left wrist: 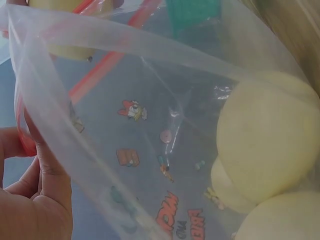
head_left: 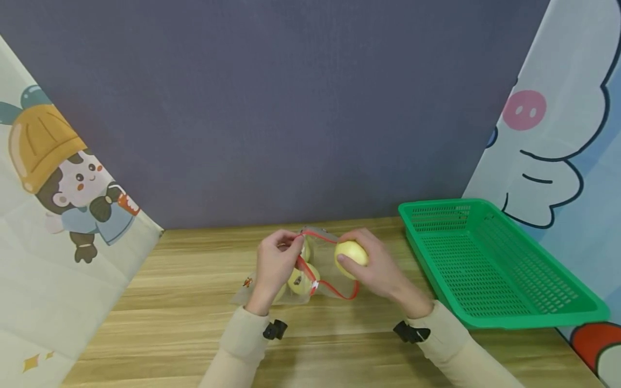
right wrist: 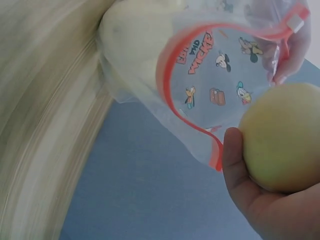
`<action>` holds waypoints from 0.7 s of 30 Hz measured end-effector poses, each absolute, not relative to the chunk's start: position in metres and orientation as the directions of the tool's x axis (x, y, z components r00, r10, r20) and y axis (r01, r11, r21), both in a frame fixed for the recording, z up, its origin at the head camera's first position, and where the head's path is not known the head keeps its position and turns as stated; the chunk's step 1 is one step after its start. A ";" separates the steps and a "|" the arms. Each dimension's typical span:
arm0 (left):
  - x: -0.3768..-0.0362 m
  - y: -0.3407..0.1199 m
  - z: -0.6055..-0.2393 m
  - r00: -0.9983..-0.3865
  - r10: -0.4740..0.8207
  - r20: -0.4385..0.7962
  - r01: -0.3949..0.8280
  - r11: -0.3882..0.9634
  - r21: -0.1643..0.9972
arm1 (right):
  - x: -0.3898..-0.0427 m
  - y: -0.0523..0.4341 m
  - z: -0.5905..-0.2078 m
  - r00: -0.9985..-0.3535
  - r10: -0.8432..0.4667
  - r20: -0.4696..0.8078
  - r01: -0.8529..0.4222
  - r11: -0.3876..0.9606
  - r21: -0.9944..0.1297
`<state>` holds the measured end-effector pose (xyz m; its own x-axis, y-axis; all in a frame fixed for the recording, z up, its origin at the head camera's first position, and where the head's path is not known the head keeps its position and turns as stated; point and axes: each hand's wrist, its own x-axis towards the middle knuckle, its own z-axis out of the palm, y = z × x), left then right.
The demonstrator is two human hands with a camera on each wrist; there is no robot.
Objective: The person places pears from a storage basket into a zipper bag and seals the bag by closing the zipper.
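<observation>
A clear zip bag [head_left: 327, 261] with a red zip edge [right wrist: 172, 65] and small cartoon prints sits on the table with its mouth open. Several round yellow fruits [left wrist: 270, 135] lie inside it, toward the bottom. My left hand [head_left: 275, 261] pinches the red edge between thumb and fingers. At the other side of the mouth, my right hand [head_left: 375, 267] grips another round yellow fruit [head_left: 352, 252], thumb across its near side. In the right wrist view this fruit overlaps the edge of the opening. A white slider [right wrist: 295, 23] shows on the zip.
To the right stands a green plastic basket [head_left: 504, 318] with slotted walls. The wood-grain table [head_left: 184, 291] meets a dark backdrop [head_left: 301, 118] behind the bag. Printed cartoon sheets flank the table on the left and right.
</observation>
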<state>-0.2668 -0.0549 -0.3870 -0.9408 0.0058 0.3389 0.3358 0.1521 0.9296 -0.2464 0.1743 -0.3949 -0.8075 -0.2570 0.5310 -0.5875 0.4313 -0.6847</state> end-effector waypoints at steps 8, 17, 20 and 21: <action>-0.265 -0.057 -0.384 -0.942 -0.004 0.334 0.329 0.172 0.929 | -0.244 0.165 -0.398 -0.793 -0.298 0.531 -0.606 0.462 -0.647; -0.264 -0.056 -0.384 -0.948 -0.013 0.319 0.312 0.175 0.934 | -0.239 0.157 -0.405 -0.775 -0.340 0.533 -0.628 0.511 -0.587; -0.264 -0.055 -0.384 -0.947 -0.019 0.321 0.313 0.176 0.933 | -0.238 0.153 -0.408 -0.753 -0.365 0.547 -0.650 0.541 -0.534; -0.264 -0.055 -0.384 -0.946 -0.021 0.323 0.315 0.176 0.933 | -0.238 0.152 -0.410 -0.746 -0.372 0.552 -0.656 0.553 -0.514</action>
<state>-0.2642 -0.0551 -0.3844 -0.9461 -0.0213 0.3231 0.3145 0.1761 0.9328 -0.2381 0.1518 -0.4097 -0.7459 -0.3724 0.5523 -0.6563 0.5525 -0.5138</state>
